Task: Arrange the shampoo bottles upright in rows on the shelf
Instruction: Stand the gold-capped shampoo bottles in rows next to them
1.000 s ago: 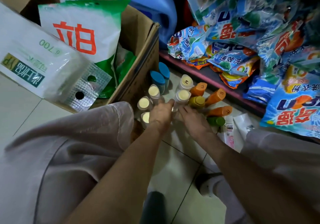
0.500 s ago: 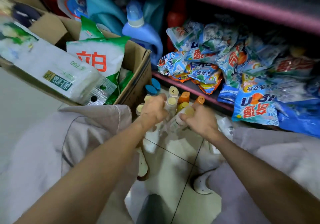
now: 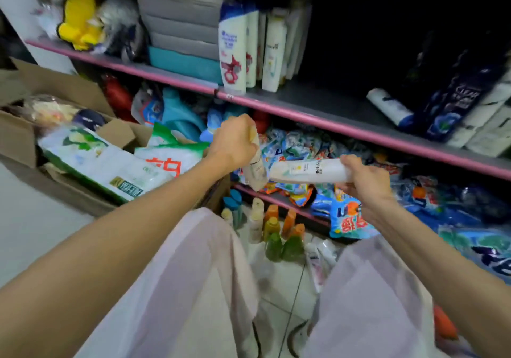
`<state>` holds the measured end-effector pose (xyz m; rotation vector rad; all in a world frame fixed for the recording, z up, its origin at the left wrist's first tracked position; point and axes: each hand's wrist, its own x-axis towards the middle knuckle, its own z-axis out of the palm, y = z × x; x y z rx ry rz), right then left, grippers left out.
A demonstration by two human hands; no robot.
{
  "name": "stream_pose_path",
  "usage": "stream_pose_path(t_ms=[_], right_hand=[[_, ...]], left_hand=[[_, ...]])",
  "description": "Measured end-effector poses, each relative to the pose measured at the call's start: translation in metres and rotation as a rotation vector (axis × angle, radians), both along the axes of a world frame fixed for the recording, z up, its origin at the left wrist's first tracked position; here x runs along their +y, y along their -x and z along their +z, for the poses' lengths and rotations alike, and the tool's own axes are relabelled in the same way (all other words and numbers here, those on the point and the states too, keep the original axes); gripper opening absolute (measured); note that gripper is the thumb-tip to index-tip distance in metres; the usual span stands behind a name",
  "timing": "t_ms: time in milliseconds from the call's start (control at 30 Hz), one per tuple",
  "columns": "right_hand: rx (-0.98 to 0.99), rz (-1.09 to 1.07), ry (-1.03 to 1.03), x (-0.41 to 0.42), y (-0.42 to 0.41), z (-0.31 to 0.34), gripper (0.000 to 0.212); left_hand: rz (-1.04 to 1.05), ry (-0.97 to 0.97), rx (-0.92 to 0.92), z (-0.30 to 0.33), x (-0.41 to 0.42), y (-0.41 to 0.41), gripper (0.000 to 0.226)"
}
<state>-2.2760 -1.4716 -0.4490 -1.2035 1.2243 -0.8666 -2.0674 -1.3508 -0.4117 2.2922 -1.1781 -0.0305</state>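
pale tiled floor (image 3: pixel 279 283), pink-edged shelving (image 3: pixel 304 114), cardboard box (image 3: pixel 16 136), dim upper shelf recess

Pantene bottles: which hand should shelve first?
Probably left. The left hand holds its bottle near upright, below the standing row. The right hand holds its bottle lying sideways, so it needs turning first.

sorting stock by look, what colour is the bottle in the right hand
White, with a small yellow mark on its label; the head view shows the bottle best.

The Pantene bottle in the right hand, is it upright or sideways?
Sideways: the right hand grips one end of the Pantene bottle, which lies nearly level, label text rotated.
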Motion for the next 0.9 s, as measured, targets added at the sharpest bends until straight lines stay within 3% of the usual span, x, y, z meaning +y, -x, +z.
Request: stream_pose_path(t_ms=[167, 300, 400, 567, 700, 800, 900], right_hand=[[-0.255, -0.149, -0.004, -0.033, -0.004, 0.077, 0.028], [-0.402, -0.134, -0.285, -0.064, -0.009, 0.106, 0.034], [-0.373, -0.189, -0.348, -0.08, -0.018, 0.108, 0.029], [-0.499, -0.315, -0.431, -0.088, -0.029, 0.092, 0.048], [-0.709, -0.317, -0.567, -0.09, -0.016, 0.074, 0.028], [-0.603, -0.273, -0.504, -0.101, -0.023, 0.078, 0.041], [-0.286, 0.096, -0.382, -0.097, -0.045, 0.09, 0.039]], left_hand=[[-0.053, 0.159, -0.043, 0.078, -0.009, -0.004, 0.041], [-0.099, 0.24, 0.01, 0.128, -0.02, -0.011, 0.051], [-0.142, 0.279, 0.068, 0.148, -0.032, -0.017, 0.05], [-0.183, 0.337, 0.151, 0.154, -0.047, -0.027, 0.045], [-0.27, 0.308, 0.178, 0.142, -0.048, -0.024, 0.044], [-0.303, 0.294, 0.196, 0.145, -0.057, -0.035, 0.046], [-0.373, 0.239, 0.142, 0.147, -0.065, -0.04, 0.044]])
